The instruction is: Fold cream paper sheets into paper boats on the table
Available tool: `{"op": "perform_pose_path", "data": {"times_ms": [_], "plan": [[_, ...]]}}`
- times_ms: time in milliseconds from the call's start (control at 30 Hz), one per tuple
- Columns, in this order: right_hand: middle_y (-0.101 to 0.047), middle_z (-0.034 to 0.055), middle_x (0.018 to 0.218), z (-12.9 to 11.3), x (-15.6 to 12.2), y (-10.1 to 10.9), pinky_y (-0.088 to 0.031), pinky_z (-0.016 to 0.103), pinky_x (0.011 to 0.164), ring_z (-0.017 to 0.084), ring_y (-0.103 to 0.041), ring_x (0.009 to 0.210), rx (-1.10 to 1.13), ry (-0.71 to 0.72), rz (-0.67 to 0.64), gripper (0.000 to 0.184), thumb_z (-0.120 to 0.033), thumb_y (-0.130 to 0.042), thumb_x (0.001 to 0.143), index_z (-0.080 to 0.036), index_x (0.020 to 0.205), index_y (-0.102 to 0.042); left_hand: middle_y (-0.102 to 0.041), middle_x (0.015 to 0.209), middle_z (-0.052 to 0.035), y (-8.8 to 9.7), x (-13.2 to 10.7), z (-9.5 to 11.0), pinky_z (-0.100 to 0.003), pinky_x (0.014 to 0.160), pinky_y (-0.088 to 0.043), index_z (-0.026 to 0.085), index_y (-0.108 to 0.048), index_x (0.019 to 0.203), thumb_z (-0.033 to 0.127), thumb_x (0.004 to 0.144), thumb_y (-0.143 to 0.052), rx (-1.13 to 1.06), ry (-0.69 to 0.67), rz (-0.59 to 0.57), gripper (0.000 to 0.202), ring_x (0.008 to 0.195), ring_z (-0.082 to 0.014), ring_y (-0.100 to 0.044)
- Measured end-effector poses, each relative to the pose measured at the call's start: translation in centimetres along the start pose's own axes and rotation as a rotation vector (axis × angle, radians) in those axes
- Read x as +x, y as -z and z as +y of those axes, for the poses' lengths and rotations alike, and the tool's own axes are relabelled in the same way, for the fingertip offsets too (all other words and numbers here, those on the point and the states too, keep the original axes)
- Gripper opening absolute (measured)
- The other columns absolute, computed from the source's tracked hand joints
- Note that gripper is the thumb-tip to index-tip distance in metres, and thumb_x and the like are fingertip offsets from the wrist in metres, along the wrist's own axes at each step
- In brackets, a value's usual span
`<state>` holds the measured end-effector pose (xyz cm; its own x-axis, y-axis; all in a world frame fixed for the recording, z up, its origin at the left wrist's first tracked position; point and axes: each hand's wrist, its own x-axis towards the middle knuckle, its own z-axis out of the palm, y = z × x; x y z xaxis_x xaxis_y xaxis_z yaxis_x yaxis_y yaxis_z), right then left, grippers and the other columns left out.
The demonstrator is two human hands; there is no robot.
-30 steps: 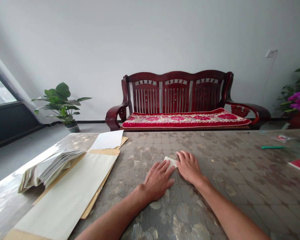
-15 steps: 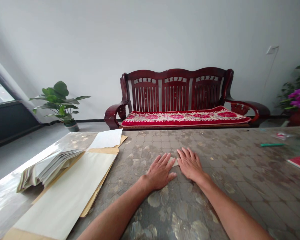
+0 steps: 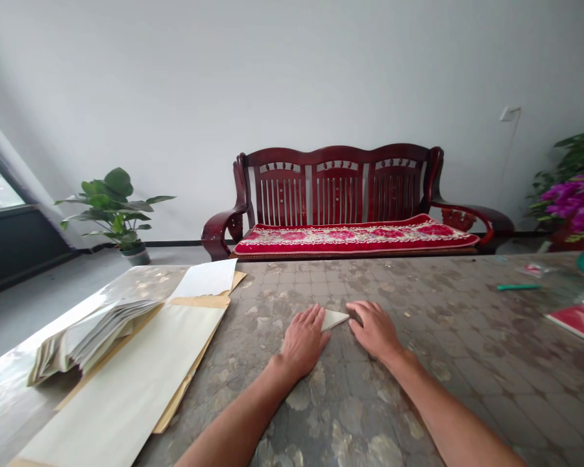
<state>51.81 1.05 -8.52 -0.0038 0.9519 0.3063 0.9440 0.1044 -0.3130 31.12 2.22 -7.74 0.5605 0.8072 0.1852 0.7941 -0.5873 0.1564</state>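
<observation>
paper (image 3: 335, 318) touches left hand (image 3: 302, 336), right hand (image 3: 376, 330)

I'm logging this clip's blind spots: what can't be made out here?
Head view:
paper piece: partly under the left hand, full shape hidden.
right hand: whether it touches the paper is unclear.
red book: cut off by the right edge.
packet: too small to identify.

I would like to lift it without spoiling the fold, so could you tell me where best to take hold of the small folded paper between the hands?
Probably its bare pointed end, pinched from the right. The folded paper lies flat on the table, its wide end under fingers of the left hand; only the tip by the right hand is free.
</observation>
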Motion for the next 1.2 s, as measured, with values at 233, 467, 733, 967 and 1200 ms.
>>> {"op": "perform_pose_path", "data": {"times_ms": [233, 467, 733, 967, 1200], "plan": [[-0.070, 0.0030, 0.110, -1.3, 0.3, 0.0, -0.041, 0.033, 0.095, 0.020, -0.059, 0.105, 0.077, 0.084, -0.036, 0.028, -0.022, -0.047, 0.089, -0.026, 0.104, -0.071, -0.056, 0.138, -0.0140, -0.1, 0.7, 0.3, -0.042, 0.097, -0.049, 0.017, -0.048, 0.136, 0.028, 0.092, -0.054, 0.065, 0.013, 0.061, 0.046, 0.119, -0.0293, -0.057], [-0.069, 0.0063, 0.115, -2.1, 0.9, -1.1, -0.041, 0.038, 0.101, 0.022, -0.059, 0.110, 0.261, -0.006, 0.006, 0.042, -0.017, -0.051, 0.080, -0.021, 0.120, -0.063, -0.065, 0.120, -0.0129, -0.1, 0.7, -0.1, -0.035, 0.086, -0.051, 0.017, -0.047, 0.135, 0.012, 0.093, -0.044, 0.159, 0.038, 0.051, 0.042, 0.102, -0.0249, -0.063], [-0.053, 0.0157, 0.137, -2.9, 1.4, -3.4, -0.055, 0.034, 0.083, 0.021, -0.066, 0.101, 0.901, -0.254, 0.080, 0.080, -0.032, -0.062, 0.073, -0.018, 0.145, -0.031, -0.069, 0.118, -0.0064, 0.8, 0.5, -0.3, -0.031, 0.084, -0.053, 0.024, -0.052, 0.130, 0.011, 0.090, -0.042, -0.093, 0.189, 0.093, 0.043, 0.104, -0.0219, -0.065], [-0.062, 0.0110, 0.127, -4.7, 0.4, -2.5, -0.047, 0.040, 0.101, 0.023, -0.059, 0.116, 0.646, -0.093, 0.106, 0.054, -0.021, -0.050, 0.080, -0.019, 0.134, -0.050, -0.068, 0.114, -0.0024, 0.8, 0.3, 0.7, -0.025, 0.077, -0.051, 0.029, -0.055, 0.127, 0.021, 0.095, -0.042, -0.223, 0.182, 0.155, 0.036, 0.093, -0.0172, -0.067], [-0.066, 0.0064, 0.117, -4.6, 0.2, -1.8, -0.050, 0.033, 0.096, 0.019, -0.061, 0.109, 0.414, 0.117, 0.119, 0.053, -0.007, -0.041, 0.081, -0.024, 0.128, -0.059, -0.066, 0.099, -0.0010, 0.7, 0.6, -0.1, -0.022, 0.074, -0.048, 0.030, -0.068, 0.109, 0.021, 0.094, -0.043, -0.306, 0.211, 0.225, 0.030, 0.086, -0.0140, -0.065]]}}
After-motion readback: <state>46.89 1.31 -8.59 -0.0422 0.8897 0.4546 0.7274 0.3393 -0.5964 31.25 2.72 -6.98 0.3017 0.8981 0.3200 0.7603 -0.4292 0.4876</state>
